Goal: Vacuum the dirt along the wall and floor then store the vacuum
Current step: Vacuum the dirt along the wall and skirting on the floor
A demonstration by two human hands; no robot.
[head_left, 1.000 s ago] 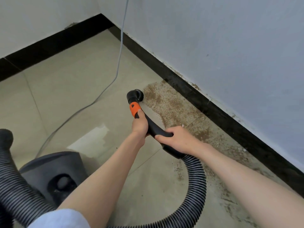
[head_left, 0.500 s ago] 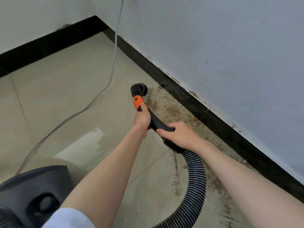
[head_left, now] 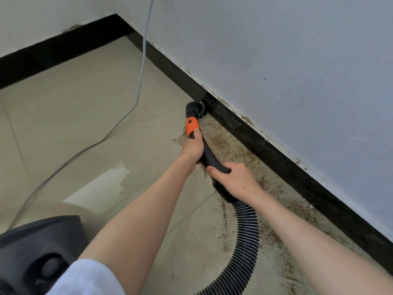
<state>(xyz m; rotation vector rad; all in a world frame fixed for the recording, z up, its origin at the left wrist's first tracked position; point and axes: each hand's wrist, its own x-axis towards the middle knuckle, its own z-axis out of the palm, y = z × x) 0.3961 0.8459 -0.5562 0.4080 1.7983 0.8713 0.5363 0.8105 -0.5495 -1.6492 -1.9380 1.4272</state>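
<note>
Walls [head_left: 276, 50] of pale grey fill the upper half of the frame and meet in a corner at the upper left, with a black skirting board [head_left: 276, 152] running along their base. Below them, beige floor tiles [head_left: 74, 116] spread across the left and centre of the picture. A band of brown dirt [head_left: 225, 143] lies on the tiles beside the skirting, trailing from the centre toward the lower right, and specks of it sit on the skirting's top edge. At the lower left corner sits the dark vacuum body [head_left: 40, 248], partly covered by a white sleeve [head_left: 85, 277]. A ribbed black hose [head_left: 246, 241] curves up from the bottom edge to the black curved handle tube [head_left: 209, 156] at the centre. A thin grey power cord [head_left: 140, 81] hangs from the top of the frame and trails over the tiles to the left. The right hand [head_left: 236, 177] wraps its fingers around the lower end of the tube, just above the hose. The left hand [head_left: 192, 145] grips the tube farther up, its thumb touching the orange collar [head_left: 192, 127]. The black nozzle [head_left: 194, 108] sits low against the skirting, at the upper end of the dirt band.
</note>
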